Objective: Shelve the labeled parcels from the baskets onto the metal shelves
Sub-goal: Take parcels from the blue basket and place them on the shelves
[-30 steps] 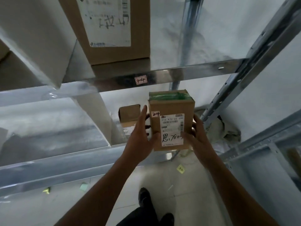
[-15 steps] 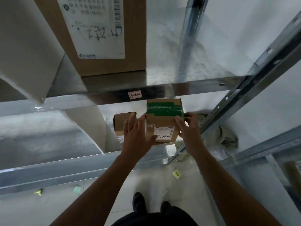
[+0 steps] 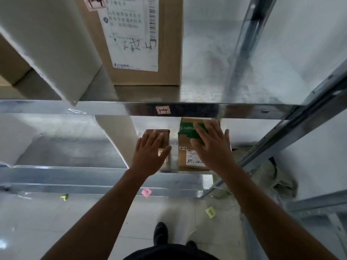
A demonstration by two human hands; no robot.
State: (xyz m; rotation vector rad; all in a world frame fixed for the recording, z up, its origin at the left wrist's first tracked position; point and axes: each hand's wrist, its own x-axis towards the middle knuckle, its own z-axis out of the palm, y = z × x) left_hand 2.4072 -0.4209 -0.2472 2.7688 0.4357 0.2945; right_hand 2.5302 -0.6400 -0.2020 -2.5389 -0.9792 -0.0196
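A brown cardboard parcel (image 3: 185, 152) with green tape on top and a white label stands on the lower metal shelf (image 3: 75, 171), near its right end. My right hand (image 3: 211, 145) lies flat on its top and front with fingers spread. A smaller brown parcel (image 3: 165, 136) stands just left of it, and my left hand (image 3: 150, 152) rests on it with straight fingers. A narrow gap separates the two parcels.
The upper shelf (image 3: 206, 110) carries a pink tag marked 1-4, a large labeled carton (image 3: 139, 42) and a white parcel (image 3: 48, 44). A slanted upright (image 3: 281, 136) bounds the right side. A crumpled bag (image 3: 272, 177), scattered sticky notes and my shoes are on the floor.
The green-taped parcel went from my two-handed hold down onto the lower shelf. My left hand moved over to the smaller parcel and my right hand now lies flat on the taped one.
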